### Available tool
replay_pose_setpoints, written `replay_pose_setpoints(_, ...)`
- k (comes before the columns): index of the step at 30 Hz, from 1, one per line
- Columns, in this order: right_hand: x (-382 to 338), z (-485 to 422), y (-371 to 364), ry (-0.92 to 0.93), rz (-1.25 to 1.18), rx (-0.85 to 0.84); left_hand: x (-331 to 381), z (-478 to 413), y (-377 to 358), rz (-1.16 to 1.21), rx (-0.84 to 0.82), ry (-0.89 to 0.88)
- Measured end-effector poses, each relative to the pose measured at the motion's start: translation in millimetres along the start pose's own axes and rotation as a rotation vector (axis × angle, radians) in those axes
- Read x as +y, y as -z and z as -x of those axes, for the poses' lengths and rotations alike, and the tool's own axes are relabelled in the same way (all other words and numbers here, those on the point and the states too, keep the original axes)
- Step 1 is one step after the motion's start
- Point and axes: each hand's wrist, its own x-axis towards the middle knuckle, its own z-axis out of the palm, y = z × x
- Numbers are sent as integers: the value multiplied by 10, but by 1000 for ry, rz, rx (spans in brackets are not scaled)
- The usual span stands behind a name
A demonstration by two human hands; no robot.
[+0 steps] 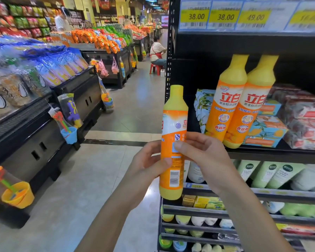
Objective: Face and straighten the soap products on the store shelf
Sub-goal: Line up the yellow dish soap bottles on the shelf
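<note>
While the orange soap bottle is being held upright in the air, it is sitting off the shelf, just in front of the rack's left end post. Its back label with the barcode is facing the camera, and the red front logo is showing only as slivers at the label's edges.

- Left grip: clamping the lower body, thumb lying across the label, fingers going round behind.
- Right grip: clamping the same bottle from the other side, fingertips pressing on the middle of the label. Neither grip is free.

Two matching bottles are standing on the shelf to the right. They are touching each other with front labels facing out, and both are appearing to lean left, which may be the lens. Boxed soap packs are lying stacked behind and beside them. Price tags are hanging along the shelf above, and pale green tubes are filling the shelf below.

Judgement: the step in hand is looking like turning the bottle to find its face before setting it back. The next move is calling for roughly a half turn about the long axis to bring the logo forward. The bottle is then needing a flat placing beside the left one of the pair, flush with their fronts. The dark space there is looking open, though its depth is not readable. Care is needed not to nudge the leaning pair.
</note>
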Motion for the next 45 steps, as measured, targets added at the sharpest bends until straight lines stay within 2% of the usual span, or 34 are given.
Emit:
replay_pose_setpoints(6,-10,-8,-17,37,8,75,18,-28,-93,-182,39,-47)
replay_pose_setpoints(10,2,-32,-48,34,1,117,56,-64,-96,-220,58,-61)
replay_pose_setpoints(16,-26,-41,-37,23,-22,22,125,-90,-50,-82,150,-63)
replay_pose_setpoints(20,-50,-11,-59,-15,-28,-75,165,-94,-71,-40,103,-57)
replay_pose_setpoints(25,-105,15,-32,-32,-2,-68,142,-74,-59,-30,46,-55)
replay_pose_setpoints(32,-86,39,2,22,8,79,126,-68,-79,-102,20,-77)
replay_pose_setpoints(37,-71,16,21,53,55,119,98,-70,-123,-194,22,-91)
replay_pose_setpoints(41,-60,-12,30,40,88,112,114,-75,-124,-203,32,-106)
replay_pose_setpoints(45,-62,-26,59,29,72,49,136,-97,-99,-105,92,-91)
